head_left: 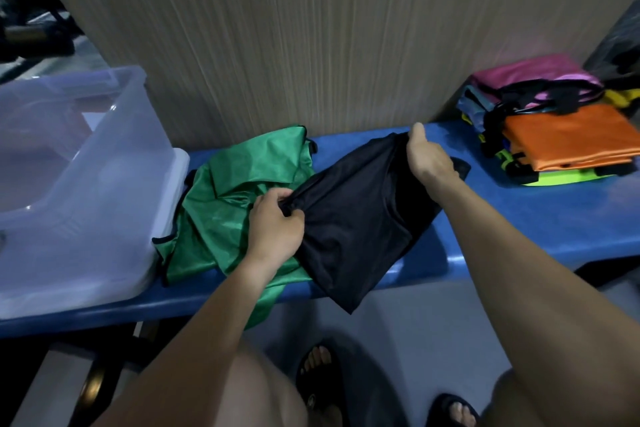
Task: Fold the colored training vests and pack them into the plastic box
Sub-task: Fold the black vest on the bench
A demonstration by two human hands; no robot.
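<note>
Head view: I am looking down on a blue bench (519,215) set against a striped wall panel (277,28).
Black vest (356,218): I am holding it stretched between both hands, lying partly across the bench and partly over the green vest, its lower corner hanging past the front edge; I judge I am pulling it taut to line up a fold.
Left hand (275,229): fingers are curling tight, pinching a bunched corner of the black vest at its near-left side.
Right hand (427,158): thumb and fingers are gripping the far edge of the black vest, lifting it slightly.
Green vest (235,204): it is lying crumpled on the bench beside the box, not yet folded, probably waiting its turn.
Plastic box (114,163): clear, open, sitting at the bench's left end, touching the green vest; I cannot tell whether any vests are inside.
Vest stack (554,121): pink, orange and yellow-green pieces are sitting piled at the far right, well apart from my hands.
</note>
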